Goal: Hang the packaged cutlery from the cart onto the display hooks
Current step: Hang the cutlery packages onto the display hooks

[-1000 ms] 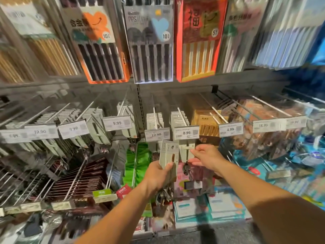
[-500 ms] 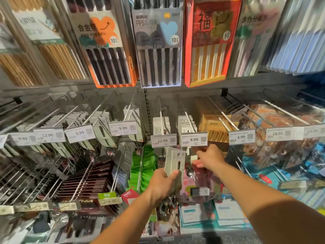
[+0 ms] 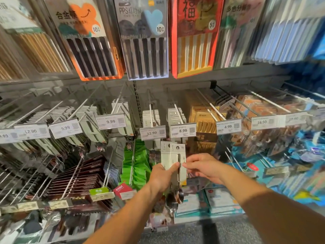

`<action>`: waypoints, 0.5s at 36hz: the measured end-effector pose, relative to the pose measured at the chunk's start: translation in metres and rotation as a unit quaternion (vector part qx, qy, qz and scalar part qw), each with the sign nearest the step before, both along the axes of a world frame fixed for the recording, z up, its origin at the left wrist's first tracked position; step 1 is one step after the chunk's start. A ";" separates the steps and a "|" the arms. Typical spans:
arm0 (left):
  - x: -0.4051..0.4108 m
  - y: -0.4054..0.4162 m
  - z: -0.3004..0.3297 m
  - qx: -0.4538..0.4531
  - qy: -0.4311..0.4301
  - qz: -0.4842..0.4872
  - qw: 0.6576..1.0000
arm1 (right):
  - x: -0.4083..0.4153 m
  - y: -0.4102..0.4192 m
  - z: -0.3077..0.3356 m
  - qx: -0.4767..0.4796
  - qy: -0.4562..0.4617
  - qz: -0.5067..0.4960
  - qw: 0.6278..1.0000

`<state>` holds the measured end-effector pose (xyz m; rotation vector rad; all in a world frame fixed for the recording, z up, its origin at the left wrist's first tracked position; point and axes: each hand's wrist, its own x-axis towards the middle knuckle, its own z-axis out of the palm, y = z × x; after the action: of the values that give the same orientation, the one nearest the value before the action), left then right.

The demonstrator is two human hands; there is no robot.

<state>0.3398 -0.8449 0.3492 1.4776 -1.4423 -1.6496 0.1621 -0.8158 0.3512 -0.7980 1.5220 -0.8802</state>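
**Carded spoons close under the hooks: a miss or a slip is the worry**

From my seat, the pegs at far left carry full rows of carded cutlery behind the 9.99 tag (image 3: pixel 110 121), so I see little room there. My left hand (image 3: pixel 162 178) grips the carded spoon packs (image 3: pixel 173 161) low on the card, thumb across the front, bowls dangling below the fist. I count at least two cards fanned together; if the grip loosens, the back one could slide out. The cards sit just under the 12.90 tag (image 3: pixel 152 132) and the 8.99 tag (image 3: pixel 182 130), and I judge a wrong peg likely. My right hand (image 3: pixel 204 167) pinches the card's right edge with curled fingers. The hang hole (image 3: pixel 177 147) is small; a tilted card may catch the tag.
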 end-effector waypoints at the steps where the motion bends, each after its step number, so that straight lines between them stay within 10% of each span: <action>1: -0.003 0.002 0.002 -0.002 -0.002 -0.001 1.000 | -0.002 0.000 -0.002 -0.005 0.009 -0.013 1.000; 18: 0.017 -0.001 0.004 0.019 -0.002 0.018 1.000 | -0.010 -0.008 0.031 -0.075 -0.002 -0.120 0.990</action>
<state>0.3572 -0.8459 0.3529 1.5196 -1.3873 -1.6615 0.1520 -0.8242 0.3818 -0.7282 1.5834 -1.1855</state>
